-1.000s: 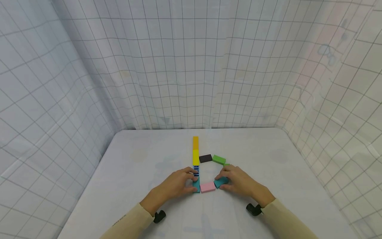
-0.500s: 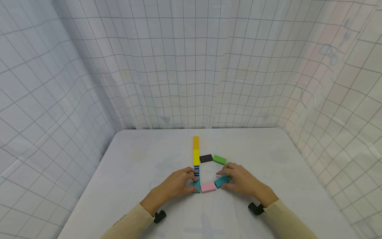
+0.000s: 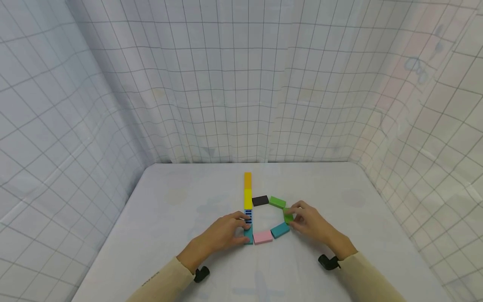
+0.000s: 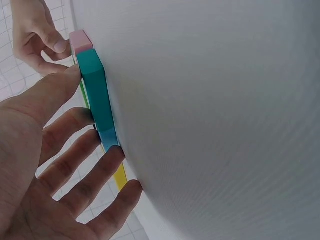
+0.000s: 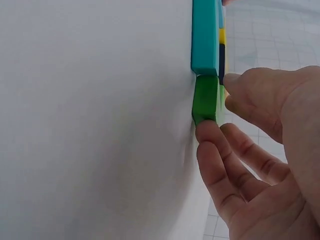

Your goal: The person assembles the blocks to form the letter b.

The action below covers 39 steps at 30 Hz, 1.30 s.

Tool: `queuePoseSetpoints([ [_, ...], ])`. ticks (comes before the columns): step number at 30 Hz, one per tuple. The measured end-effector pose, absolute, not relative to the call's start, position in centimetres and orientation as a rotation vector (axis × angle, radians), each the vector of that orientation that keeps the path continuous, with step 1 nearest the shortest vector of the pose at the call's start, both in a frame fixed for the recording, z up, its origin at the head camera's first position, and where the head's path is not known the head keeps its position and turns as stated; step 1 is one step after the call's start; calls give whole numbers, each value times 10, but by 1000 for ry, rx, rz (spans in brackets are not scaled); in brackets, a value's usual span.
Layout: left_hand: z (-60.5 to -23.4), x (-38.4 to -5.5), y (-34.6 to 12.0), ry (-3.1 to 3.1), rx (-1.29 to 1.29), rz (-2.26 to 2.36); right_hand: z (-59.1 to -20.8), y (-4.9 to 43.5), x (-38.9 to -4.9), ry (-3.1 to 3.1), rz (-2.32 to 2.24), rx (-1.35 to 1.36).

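Observation:
In the head view, flat coloured blocks lie on a white table in a straight column with a loop on its right. My left hand [image 3: 225, 230] rests its fingers along the column's teal block [image 3: 248, 235] and striped blue block [image 3: 247, 216]. In the left wrist view, the thumb touches the teal block's near end. My right hand [image 3: 309, 222] pinches a green block [image 3: 288, 215] at the loop's right side, between thumb and fingertips. That green block meets the loop's teal block [image 3: 280, 230] corner to corner; in the right wrist view a fingertip touches its end.
A yellow block [image 3: 247, 199] and an orange block [image 3: 247, 180] top the column. A black block [image 3: 260, 200], another green block [image 3: 277, 202] and a pink block [image 3: 263, 237] form the rest of the loop. A grid-patterned curtain [image 3: 241, 84] surrounds the table.
My right hand has left the loop's teal block and moved right and away from me to the green block, which it now pinches. The left hand has stayed in place.

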<state>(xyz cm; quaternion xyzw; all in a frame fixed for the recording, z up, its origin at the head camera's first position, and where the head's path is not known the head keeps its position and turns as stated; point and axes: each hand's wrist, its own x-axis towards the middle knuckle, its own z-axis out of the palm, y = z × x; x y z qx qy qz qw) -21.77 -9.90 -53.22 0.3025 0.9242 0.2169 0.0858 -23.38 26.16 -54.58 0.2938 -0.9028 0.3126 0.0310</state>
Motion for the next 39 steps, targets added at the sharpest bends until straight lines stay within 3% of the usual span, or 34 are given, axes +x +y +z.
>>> queuePoseSetpoints([
  [39,-533,-221,-98,2762,912,646,-548,270,-230,-2771,938,818],
])
